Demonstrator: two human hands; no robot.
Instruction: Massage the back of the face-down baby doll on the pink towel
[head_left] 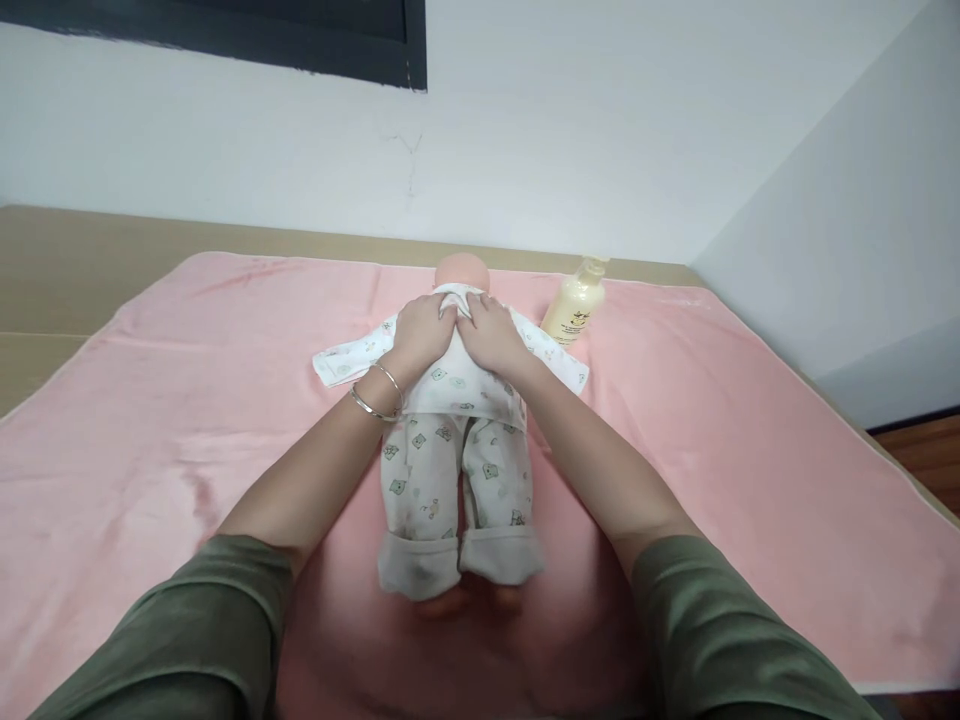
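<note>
A baby doll lies on the pink sheet with its round head (462, 270) at the far end. It wears a white printed shirt (465, 385) and matching pants (427, 480) with turned-up cuffs. Both sleeves spread out sideways. My left hand (426, 328) is on the shirt's upper part, fingers curled at the cloth near the neck. Beside it, my right hand (491, 332) is closed on the same cloth, with the thumbs close together and a fold of fabric bunched between them. The doll's feet (442, 604) show dimly below the cuffs.
A cream pump bottle (576, 302) is to the right of the doll, near the right sleeve. The pink sheet (720, 440) covers most of a wooden surface (82, 265). White walls (555, 130) stand behind and to the right, with a dark frame (360, 45) above.
</note>
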